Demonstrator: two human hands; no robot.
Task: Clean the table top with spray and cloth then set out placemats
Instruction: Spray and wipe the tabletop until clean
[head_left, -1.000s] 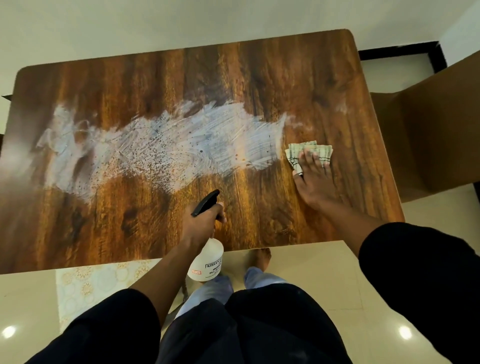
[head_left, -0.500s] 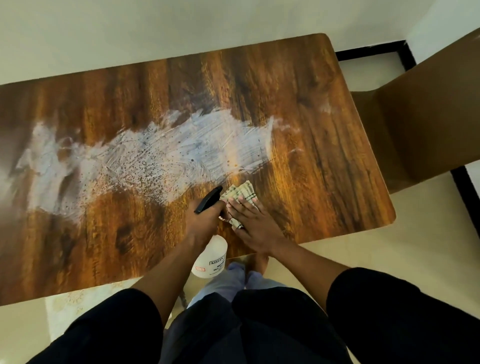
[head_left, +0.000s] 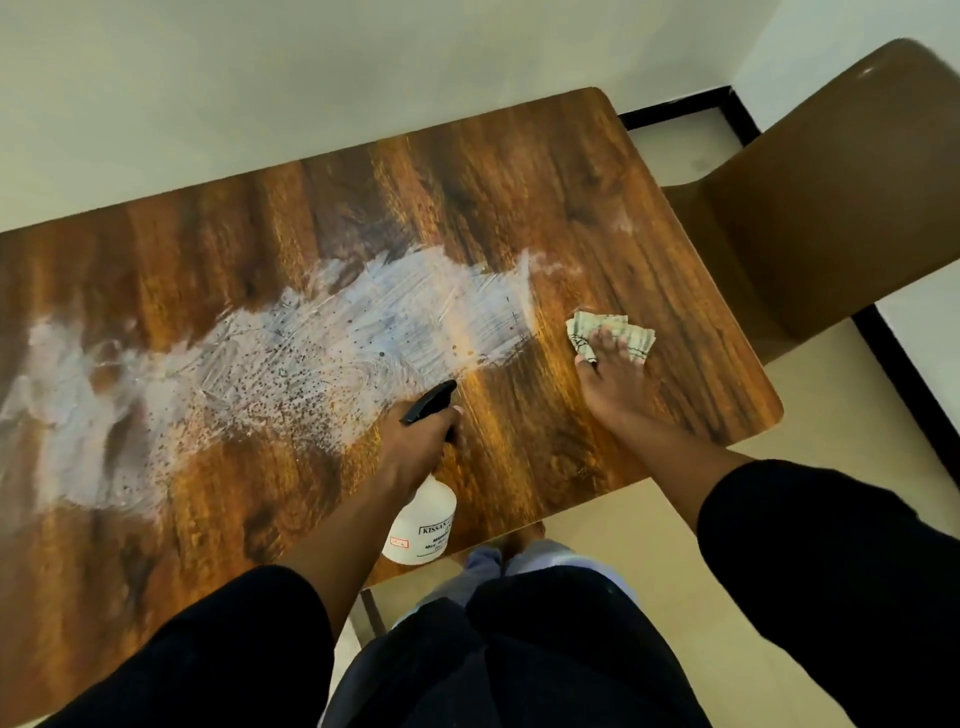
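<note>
Wood-grain table top (head_left: 597, 218) smeared white, left hand (head_left: 415, 447) gripping spray bottle (head_left: 423, 525), right hand (head_left: 615, 374) flat on cloth (head_left: 631, 332).

Bright, even light; I see white glare across the table (head_left: 597, 218) centre. Soft focus, wide-angle bending at edges.

On my feed a brown chair (head_left: 831, 208) stands just beside the table's right end, its back rising toward the upper right corner. A pale wall (head_left: 260, 78) runs behind, with a black skirting strip (head_left: 675, 109) at its foot. Cream floor tiles (head_left: 649, 545) lie below, seemingly glossy.
</note>
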